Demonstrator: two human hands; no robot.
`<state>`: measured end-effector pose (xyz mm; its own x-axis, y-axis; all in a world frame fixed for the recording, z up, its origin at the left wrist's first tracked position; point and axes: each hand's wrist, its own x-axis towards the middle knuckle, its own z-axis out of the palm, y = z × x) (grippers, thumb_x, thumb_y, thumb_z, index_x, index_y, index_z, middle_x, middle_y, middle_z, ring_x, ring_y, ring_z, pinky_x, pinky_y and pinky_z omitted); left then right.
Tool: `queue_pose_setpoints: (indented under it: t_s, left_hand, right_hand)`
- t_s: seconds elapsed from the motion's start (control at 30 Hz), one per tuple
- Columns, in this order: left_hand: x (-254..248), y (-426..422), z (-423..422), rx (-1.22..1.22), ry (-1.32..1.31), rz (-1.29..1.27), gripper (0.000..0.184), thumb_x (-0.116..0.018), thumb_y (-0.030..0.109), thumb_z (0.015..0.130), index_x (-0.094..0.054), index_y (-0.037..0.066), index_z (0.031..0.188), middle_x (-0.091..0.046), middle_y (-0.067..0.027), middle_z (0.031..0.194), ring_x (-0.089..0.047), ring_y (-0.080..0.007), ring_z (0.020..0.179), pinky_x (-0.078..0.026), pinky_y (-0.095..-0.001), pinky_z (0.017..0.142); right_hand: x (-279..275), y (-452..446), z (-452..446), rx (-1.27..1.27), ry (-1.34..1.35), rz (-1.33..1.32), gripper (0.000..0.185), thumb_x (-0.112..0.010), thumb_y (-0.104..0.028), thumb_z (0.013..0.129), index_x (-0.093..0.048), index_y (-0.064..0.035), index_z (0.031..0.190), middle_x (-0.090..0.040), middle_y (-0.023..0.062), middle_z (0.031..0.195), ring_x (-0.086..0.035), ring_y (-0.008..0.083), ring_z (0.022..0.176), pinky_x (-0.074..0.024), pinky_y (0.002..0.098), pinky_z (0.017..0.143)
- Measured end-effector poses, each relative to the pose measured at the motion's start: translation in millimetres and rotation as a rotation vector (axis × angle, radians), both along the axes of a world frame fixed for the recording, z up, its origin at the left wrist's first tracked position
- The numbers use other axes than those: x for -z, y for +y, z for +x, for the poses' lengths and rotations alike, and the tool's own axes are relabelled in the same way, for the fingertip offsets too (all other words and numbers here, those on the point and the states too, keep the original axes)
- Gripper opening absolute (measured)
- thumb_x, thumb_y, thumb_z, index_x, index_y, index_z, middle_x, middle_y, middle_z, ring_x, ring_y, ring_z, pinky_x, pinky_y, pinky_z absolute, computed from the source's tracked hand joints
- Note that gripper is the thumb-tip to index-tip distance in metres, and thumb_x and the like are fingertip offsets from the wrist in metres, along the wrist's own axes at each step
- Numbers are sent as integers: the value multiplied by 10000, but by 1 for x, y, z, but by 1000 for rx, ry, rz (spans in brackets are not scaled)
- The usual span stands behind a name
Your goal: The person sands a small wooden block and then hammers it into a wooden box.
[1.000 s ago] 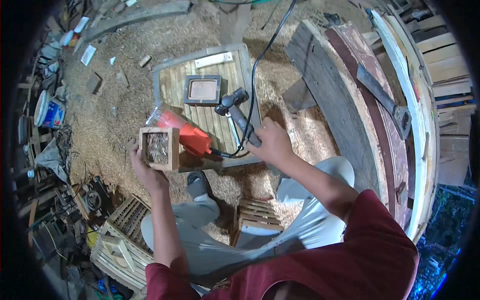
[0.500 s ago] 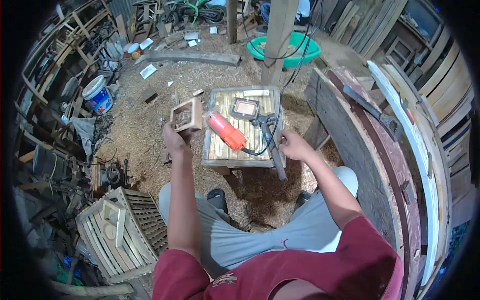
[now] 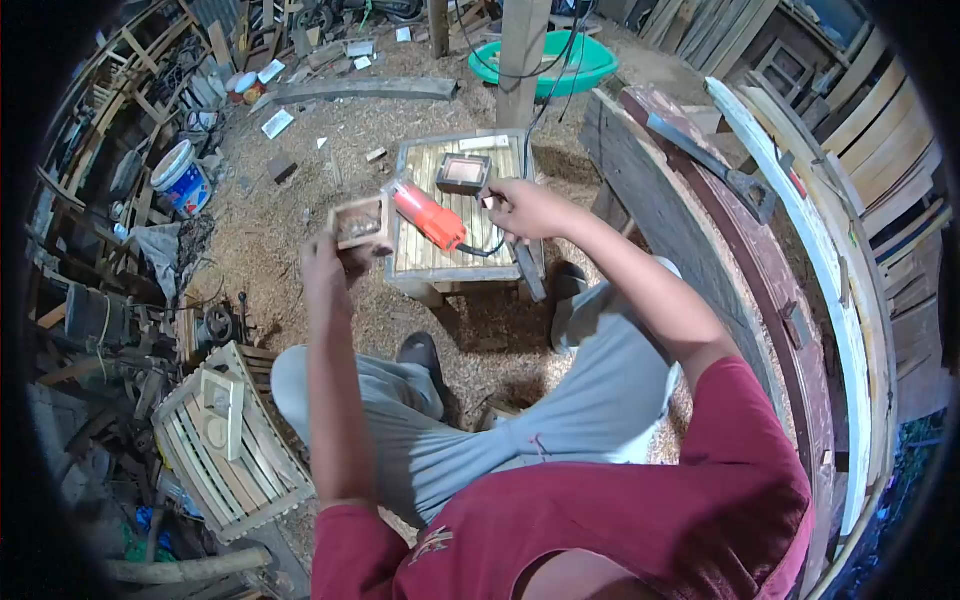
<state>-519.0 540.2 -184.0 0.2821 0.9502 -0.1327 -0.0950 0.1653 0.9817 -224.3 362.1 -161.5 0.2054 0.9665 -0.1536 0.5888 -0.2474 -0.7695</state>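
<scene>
My left hand (image 3: 325, 268) grips a small open wooden box (image 3: 343, 239) at the left edge of the slatted low table (image 3: 420, 263), its hollow side toward me. Over the table's right part, my right hand (image 3: 522, 208) has its fingers pinched together; a small pale spot shows at the fingertips, too small to name. Beneath that hand lies a hammer, its handle (image 3: 530, 272) jutting past the near edge and its head hidden. An orange corded power tool (image 3: 428, 216) rests between my hands. Behind it sits a dark-rimmed small wooden box (image 3: 463, 173).
A wooden post (image 3: 520, 95) and a green basin (image 3: 590, 62) stand behind the table. Long boards lean at my right, with a handsaw (image 3: 715, 165) on them. To the left are a paint bucket (image 3: 181, 180) and a slatted wooden crate (image 3: 215, 470). Shavings cover the floor.
My right hand has moved left over the table and hammer, fingers pinched. The box in my left hand has turned slightly. My view has shifted, and my legs have moved.
</scene>
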Motion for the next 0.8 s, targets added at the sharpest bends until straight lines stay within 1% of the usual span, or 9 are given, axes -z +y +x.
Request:
queue_pose_setpoints:
  t_s: [0.1,0.13,0.2,0.27,0.43,0.57,0.7,0.73,0.8]
  left_hand:
    - [-55,-23,3,-8,-21,25,356,-514,351,1080,-595,51,1254,-728,-143,1128,-770,-225,857,-648,-351,695]
    - [-62,-21,1,15,-66,32,373,-510,358,1079,-602,52,1271,-730,-141,1146,-772,-226,881,-651,-354,702]
    - [-62,-7,0,71,-85,-3,423,-504,380,1073,-621,49,1310,-732,-131,1198,-770,-225,957,-666,-367,742]
    - [-42,5,0,132,-36,-61,414,-505,379,1073,-630,56,1300,-734,-123,1196,-763,-217,990,-666,-375,764]
    - [54,27,15,131,159,-152,408,-512,346,1064,-577,55,1342,-707,-115,1174,-741,-246,1007,-644,-407,810]
    - [115,33,23,139,335,-151,292,-547,235,1071,-560,63,1307,-689,-79,988,-685,-167,754,-572,-335,641]
    - [181,38,30,149,376,-13,285,-497,195,1088,-536,30,1318,-658,-116,1112,-650,-197,931,-526,-355,798]
    - [160,31,33,160,375,-84,281,-472,174,1090,-531,21,1317,-641,-156,1195,-632,-233,1054,-501,-357,909]
    - [181,28,33,101,412,-43,301,-477,187,1088,-527,16,1331,-650,-182,1193,-646,-263,1045,-503,-361,917]
  right_hand:
    - [47,31,24,-59,-75,97,319,-613,-140,1004,-585,-30,1302,-688,95,815,-709,155,623,-570,357,539]
    - [26,35,20,10,32,-49,288,-613,-129,975,-624,-19,1241,-716,160,884,-737,253,711,-583,416,634]
    - [56,68,37,-24,-276,26,265,-608,-115,943,-650,-12,1184,-722,207,928,-732,341,824,-573,453,728]
    - [93,93,49,-9,-341,43,248,-603,-89,879,-680,-10,1102,-714,265,1022,-678,458,1010,-538,498,871]
    - [128,113,48,-69,-297,133,253,-587,-35,867,-677,-22,1103,-701,240,991,-685,428,969,-544,491,841]
    - [128,112,36,-64,-188,100,238,-606,-49,875,-681,-48,1101,-668,188,944,-661,374,910,-536,465,819]
    - [141,117,31,-26,-191,80,271,-672,-159,880,-698,-49,1126,-691,213,977,-685,390,934,-541,470,824]
    - [132,121,29,-17,-168,20,292,-687,-182,875,-698,-45,1133,-691,214,972,-687,387,932,-542,472,822]
    - [124,124,27,-5,-150,-45,335,-711,-218,863,-700,-37,1145,-691,213,957,-691,382,926,-547,473,822]
